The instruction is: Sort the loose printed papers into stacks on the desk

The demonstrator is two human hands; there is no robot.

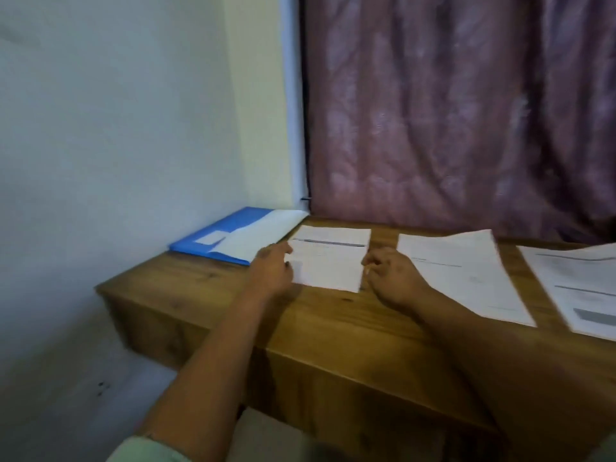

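We are squaring up the leftmost stack (328, 258) on the desk (333, 331), our left hand (271, 268) touching its left edge and our right hand (388, 273) at its right edge, fingers loosely curled, clamped on nothing. Next, it seems, we are needing another sheet. We are counting three stacks: this, a middle one (463, 275), a right one (580, 288); and one blue folder (216, 233) beside them.

Desk (333, 331): bears all items. Landmark, left paper stack (328, 261), toward the desk's rear left. Folder (233, 238): left of it, in the back corner, a sheet lying on top. Middle paper stack (466, 275): right of it, apart. Right paper stack (580, 285): farther right, cut by the frame edge. Left hand (271, 266): at its left edge. Right hand (390, 275): at its right edge. Curtain (466, 111): behind it.
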